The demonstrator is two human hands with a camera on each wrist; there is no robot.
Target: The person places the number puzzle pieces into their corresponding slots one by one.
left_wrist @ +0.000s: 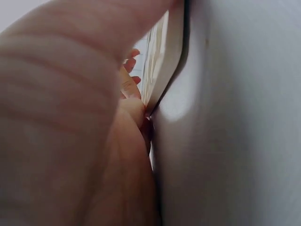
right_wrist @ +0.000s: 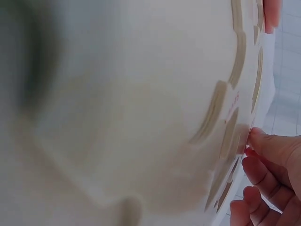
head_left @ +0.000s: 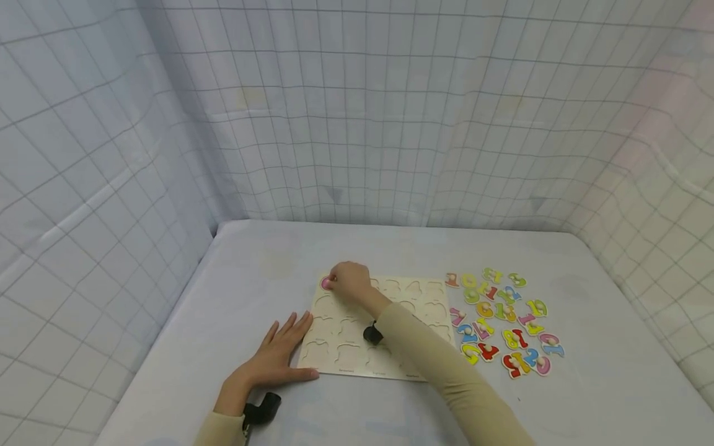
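A pale wooden puzzle board (head_left: 329,367) with several cut-out recesses lies on the table. At its far left corner my right hand (head_left: 351,282) pinches a pink puzzle piece (head_left: 325,283) between thumb and forefinger, over the first recess. Most of that piece is behind the fingers, so its seating cannot be told. The same right hand (right_wrist: 277,169) shows low at the right in the right wrist view. Along the board's left side my left hand (head_left: 279,353) rests with fingers spread, its thumb touching the near left corner. The thumb (left_wrist: 61,61) looms large in the left wrist view.
Several coloured number pieces (head_left: 506,311) with small knobs lie scattered right of the board, some close to its edge. The white table (head_left: 268,254) is enclosed by white gridded cloth walls (head_left: 379,124). My right forearm (head_left: 446,371) crosses over the board.
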